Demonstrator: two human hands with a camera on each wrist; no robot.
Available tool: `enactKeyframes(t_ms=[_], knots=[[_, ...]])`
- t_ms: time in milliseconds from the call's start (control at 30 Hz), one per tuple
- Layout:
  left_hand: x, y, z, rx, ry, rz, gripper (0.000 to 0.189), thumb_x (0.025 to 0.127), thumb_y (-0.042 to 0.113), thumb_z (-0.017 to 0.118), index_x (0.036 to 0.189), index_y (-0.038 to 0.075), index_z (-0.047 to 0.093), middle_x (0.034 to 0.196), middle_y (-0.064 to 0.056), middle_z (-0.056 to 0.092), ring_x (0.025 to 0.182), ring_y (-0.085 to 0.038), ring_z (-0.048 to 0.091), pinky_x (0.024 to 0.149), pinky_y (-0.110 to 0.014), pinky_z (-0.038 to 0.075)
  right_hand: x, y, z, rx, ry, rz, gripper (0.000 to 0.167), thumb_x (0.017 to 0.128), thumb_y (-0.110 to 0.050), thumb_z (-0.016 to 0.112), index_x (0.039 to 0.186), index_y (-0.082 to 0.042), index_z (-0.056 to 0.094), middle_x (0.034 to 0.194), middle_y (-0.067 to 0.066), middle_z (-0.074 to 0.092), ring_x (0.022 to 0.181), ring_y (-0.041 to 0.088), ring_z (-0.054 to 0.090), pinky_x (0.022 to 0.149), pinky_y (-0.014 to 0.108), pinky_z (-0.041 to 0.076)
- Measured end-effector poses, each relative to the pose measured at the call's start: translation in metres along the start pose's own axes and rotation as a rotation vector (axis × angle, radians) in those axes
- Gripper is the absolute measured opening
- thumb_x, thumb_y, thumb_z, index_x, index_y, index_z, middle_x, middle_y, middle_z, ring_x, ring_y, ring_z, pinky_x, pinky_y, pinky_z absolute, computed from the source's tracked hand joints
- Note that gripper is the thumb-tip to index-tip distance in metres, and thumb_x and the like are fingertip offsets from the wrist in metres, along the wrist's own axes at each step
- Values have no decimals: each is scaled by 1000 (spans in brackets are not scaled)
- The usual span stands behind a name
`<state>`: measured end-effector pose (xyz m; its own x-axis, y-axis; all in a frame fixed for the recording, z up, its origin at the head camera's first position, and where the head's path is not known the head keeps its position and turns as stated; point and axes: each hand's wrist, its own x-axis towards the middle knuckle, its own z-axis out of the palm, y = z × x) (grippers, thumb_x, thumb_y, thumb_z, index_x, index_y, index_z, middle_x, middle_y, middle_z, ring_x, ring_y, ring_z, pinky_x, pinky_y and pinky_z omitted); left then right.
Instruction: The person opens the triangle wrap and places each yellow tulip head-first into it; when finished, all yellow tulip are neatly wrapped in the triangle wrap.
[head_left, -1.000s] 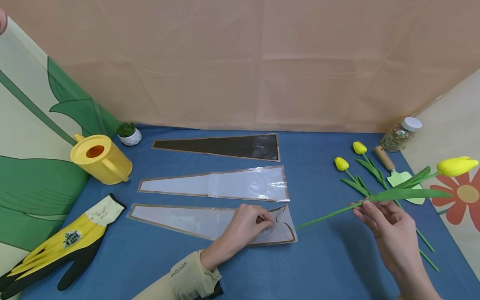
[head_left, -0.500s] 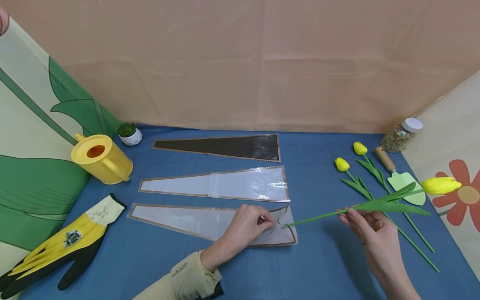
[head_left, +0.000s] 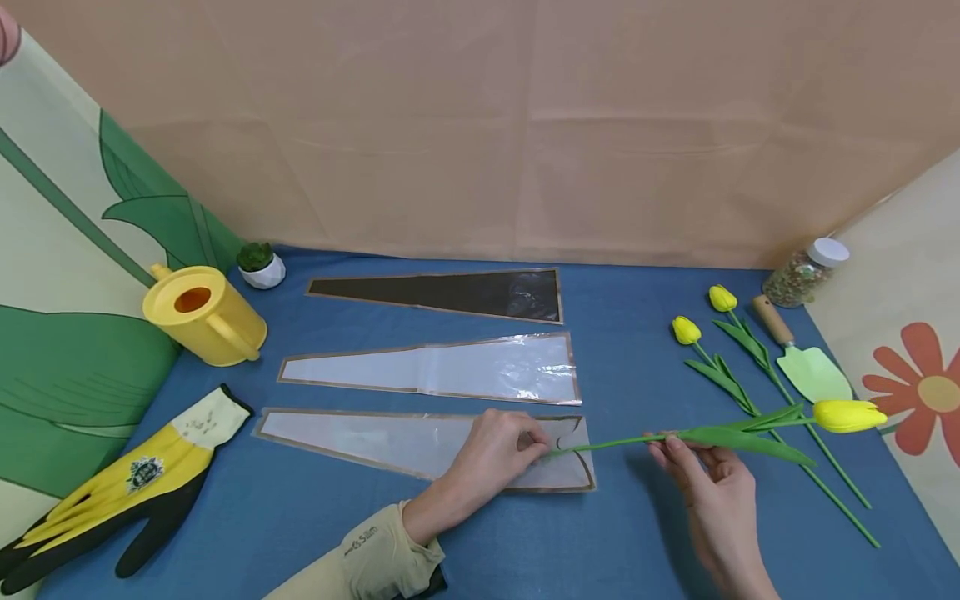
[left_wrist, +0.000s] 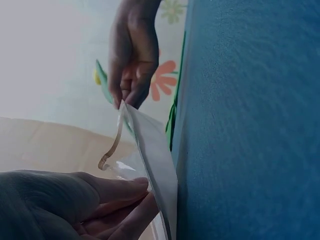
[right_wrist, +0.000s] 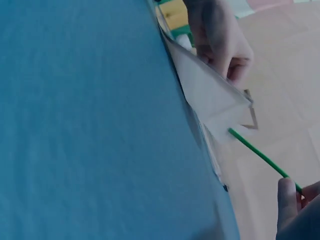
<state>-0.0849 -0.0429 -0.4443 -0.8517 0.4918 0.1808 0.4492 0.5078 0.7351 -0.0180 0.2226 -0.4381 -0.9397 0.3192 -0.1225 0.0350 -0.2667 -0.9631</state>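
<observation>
In the head view my right hand (head_left: 708, 492) pinches the green stem of a yellow tulip (head_left: 847, 416), its bloom pointing right. The stem's lower end (head_left: 607, 445) reaches over the wide end of the nearest flower sleeve (head_left: 367, 433), a tapered clear-and-white bag with a brown border. At that wide end my left hand (head_left: 491, 454) pinches the clear film, lifting it from the white backing so the mouth gapes, as the left wrist view shows at the film (left_wrist: 131, 167). In the right wrist view the green stem (right_wrist: 260, 155) meets the sleeve's mouth.
Behind lie a white sleeve (head_left: 480, 367) and a black sleeve (head_left: 465, 293). Two more tulips (head_left: 686, 331), a trowel (head_left: 813, 373) and a jar (head_left: 802, 271) are at the right. A watering can (head_left: 206, 317), a potted plant (head_left: 260, 267) and a garden glove (head_left: 142, 475) are at the left.
My right hand has moved left with the tulip, and the stem's end has gone from the sleeve's edge in over its wide end. My left hand keeps its place on the film.
</observation>
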Motion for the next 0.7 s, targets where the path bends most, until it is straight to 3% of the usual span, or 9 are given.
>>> enactKeyframes(t_ms=[200, 700], knots=[[1, 1, -1, 27, 9, -10, 7, 89, 2, 87, 87, 8, 84, 90, -2, 79, 71, -1, 67, 62, -14, 48, -4, 7, 8, 31, 78, 20, 21, 106, -2, 66, 121, 12, 61, 103, 11, 78, 99, 20, 79, 91, 32, 59], [1, 1, -1, 37, 12, 11, 7, 91, 2, 85, 88, 9, 84, 89, 0, 79, 69, 0, 62, 61, -15, 47, -1, 11, 9, 13, 51, 137, 20, 107, -7, 66, 120, 9, 63, 102, 7, 79, 97, 16, 78, 93, 30, 59]])
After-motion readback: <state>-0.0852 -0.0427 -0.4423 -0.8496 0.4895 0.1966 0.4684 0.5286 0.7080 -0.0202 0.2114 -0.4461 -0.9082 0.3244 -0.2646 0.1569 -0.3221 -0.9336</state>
